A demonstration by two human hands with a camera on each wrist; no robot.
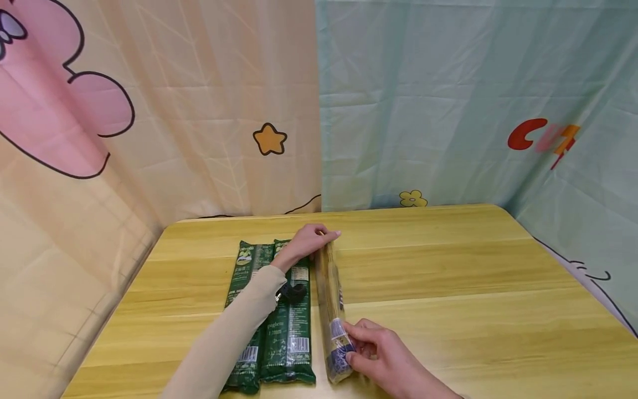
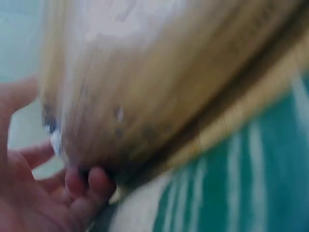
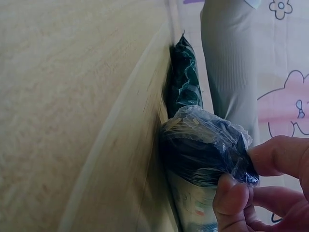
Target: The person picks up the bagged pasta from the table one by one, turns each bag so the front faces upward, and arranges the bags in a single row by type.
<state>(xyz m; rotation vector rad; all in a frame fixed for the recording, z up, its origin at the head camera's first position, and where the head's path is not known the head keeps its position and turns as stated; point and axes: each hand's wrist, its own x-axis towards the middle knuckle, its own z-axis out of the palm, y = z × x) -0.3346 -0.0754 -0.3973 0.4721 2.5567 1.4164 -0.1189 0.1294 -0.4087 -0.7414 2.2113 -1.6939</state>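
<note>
A clear plastic pack of spaghetti (image 1: 329, 288) with a blue printed end lies lengthwise on the table, turned partly on its narrow side. My left hand (image 1: 307, 242) holds its far end. In the left wrist view, blurred, the fingers (image 2: 75, 186) curl at the end of the spaghetti pack (image 2: 140, 92). My right hand (image 1: 381, 354) pinches the near end, and the right wrist view has the thumb and fingers on the crinkled blue film (image 3: 231, 164). Two green spaghetti packs (image 1: 288, 321) lie side by side just left of it, partly under the left forearm.
The wooden table (image 1: 438, 277) has rounded far corners. Printed curtains (image 1: 224, 111) hang close behind it and along both sides. A black strap with a small device (image 1: 294, 292) sits at the left wrist, above the green packs.
</note>
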